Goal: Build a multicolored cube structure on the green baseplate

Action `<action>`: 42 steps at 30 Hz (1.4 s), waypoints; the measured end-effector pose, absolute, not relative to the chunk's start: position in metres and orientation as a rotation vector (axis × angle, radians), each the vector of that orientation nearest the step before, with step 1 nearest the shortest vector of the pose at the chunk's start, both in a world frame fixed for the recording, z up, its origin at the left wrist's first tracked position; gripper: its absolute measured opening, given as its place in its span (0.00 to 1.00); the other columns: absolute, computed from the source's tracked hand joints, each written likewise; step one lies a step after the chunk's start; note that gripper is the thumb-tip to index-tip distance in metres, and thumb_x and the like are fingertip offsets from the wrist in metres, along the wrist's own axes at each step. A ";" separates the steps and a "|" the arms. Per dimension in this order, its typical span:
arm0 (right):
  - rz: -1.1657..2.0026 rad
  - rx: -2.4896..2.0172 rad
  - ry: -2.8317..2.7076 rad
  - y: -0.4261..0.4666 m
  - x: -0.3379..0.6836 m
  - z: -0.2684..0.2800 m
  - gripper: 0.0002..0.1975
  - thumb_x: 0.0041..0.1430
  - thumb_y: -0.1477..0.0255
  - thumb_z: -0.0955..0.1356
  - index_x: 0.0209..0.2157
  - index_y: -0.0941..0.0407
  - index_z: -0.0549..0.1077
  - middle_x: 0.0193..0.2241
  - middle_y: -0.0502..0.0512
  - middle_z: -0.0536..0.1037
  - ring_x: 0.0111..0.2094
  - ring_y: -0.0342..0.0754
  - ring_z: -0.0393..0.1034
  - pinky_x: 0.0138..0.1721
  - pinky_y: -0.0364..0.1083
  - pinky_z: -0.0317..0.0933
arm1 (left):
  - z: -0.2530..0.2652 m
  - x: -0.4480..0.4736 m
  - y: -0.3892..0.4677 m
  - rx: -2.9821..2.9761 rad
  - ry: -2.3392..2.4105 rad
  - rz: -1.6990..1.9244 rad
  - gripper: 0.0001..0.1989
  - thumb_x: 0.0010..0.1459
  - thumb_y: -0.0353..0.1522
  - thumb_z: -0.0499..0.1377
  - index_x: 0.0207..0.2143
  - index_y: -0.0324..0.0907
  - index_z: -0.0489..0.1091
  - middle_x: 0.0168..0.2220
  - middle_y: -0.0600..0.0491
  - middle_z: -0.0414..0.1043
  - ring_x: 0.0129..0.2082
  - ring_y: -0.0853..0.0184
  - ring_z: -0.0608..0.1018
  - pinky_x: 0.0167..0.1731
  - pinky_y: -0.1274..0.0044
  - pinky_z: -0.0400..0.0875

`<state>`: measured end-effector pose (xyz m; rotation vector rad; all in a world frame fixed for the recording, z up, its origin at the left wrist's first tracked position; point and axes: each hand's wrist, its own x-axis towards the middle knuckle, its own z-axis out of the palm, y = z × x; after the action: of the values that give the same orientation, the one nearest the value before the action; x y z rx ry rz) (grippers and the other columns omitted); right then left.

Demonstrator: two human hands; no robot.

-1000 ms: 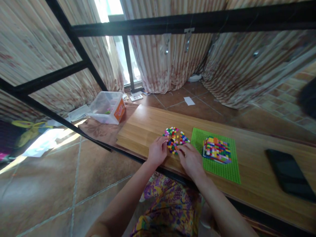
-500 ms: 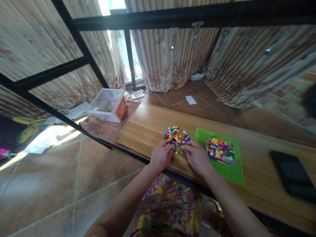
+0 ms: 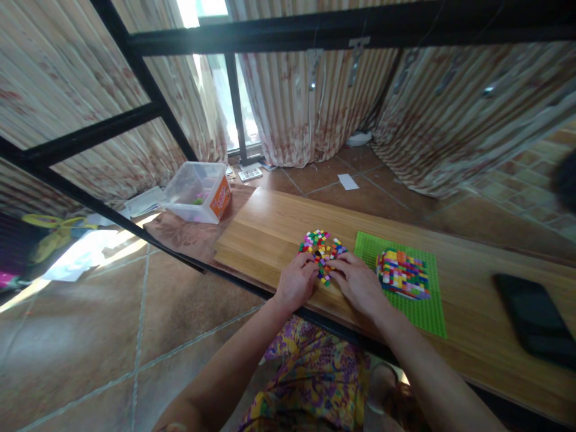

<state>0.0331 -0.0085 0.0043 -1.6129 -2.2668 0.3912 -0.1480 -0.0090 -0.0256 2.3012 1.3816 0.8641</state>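
A pile of small multicoloured toy bricks [image 3: 320, 240] lies loose on the wooden table. At its near left edge, my left hand [image 3: 297, 281] has its fingers curled and pressed close together; whatever is between the fingertips is too small to make out. On the near right side, my right hand [image 3: 357, 281] reaches into the bricks with fingers stretched and thumb apart, touching the pile. To its right, a block built of many coloured bricks [image 3: 402, 273] stands on a green studded baseplate [image 3: 423, 321].
A black phone [image 3: 535, 318] lies on the right of the wooden table [image 3: 265, 225]. Beyond its left end, a clear plastic box [image 3: 191, 186] with an orange label stands on the floor. A black metal frame [image 3: 270, 42] runs across the view, in front of striped curtains [image 3: 288, 108].
My right hand's fingers have shifted slightly among the bricks and spread a little. Some bricks at the near edge have moved toward me. My left hand is almost in place.
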 end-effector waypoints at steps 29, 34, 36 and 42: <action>0.370 -1.873 -2.049 -0.003 0.010 0.014 0.10 0.63 0.70 0.62 0.35 0.56 0.76 0.35 0.58 0.79 0.36 0.50 0.73 0.37 0.46 0.61 | -0.009 -0.166 -0.013 1.872 1.590 0.997 0.08 0.60 0.28 0.54 0.32 0.41 0.73 0.32 0.50 0.74 0.34 0.66 0.74 0.38 0.74 0.69; 0.508 -1.740 -1.910 -0.005 0.014 0.011 0.12 0.62 0.70 0.62 0.40 0.54 0.76 0.35 0.54 0.81 0.35 0.49 0.74 0.38 0.46 0.62 | -0.009 -0.165 -0.005 2.033 1.544 0.811 0.10 0.61 0.28 0.52 0.35 0.43 0.74 0.35 0.50 0.73 0.35 0.66 0.74 0.39 0.75 0.69; 0.471 -1.707 -1.933 -0.004 0.014 0.010 0.13 0.62 0.71 0.62 0.42 0.54 0.77 0.39 0.56 0.80 0.38 0.49 0.74 0.41 0.46 0.62 | -0.007 -0.164 -0.002 2.098 1.556 0.725 0.11 0.61 0.28 0.52 0.36 0.43 0.74 0.37 0.50 0.73 0.36 0.66 0.75 0.39 0.75 0.69; 0.382 -1.786 -2.085 0.007 0.007 0.012 0.13 0.61 0.72 0.62 0.41 0.53 0.78 0.38 0.56 0.79 0.38 0.48 0.72 0.40 0.44 0.61 | -0.004 -0.160 0.002 2.185 1.568 0.533 0.11 0.63 0.30 0.51 0.37 0.43 0.73 0.38 0.48 0.71 0.34 0.65 0.75 0.36 0.75 0.69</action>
<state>0.0068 0.0066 0.0120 -1.7862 -2.0848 0.3818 -0.1597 0.0016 -0.0044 2.1853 1.5679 0.5330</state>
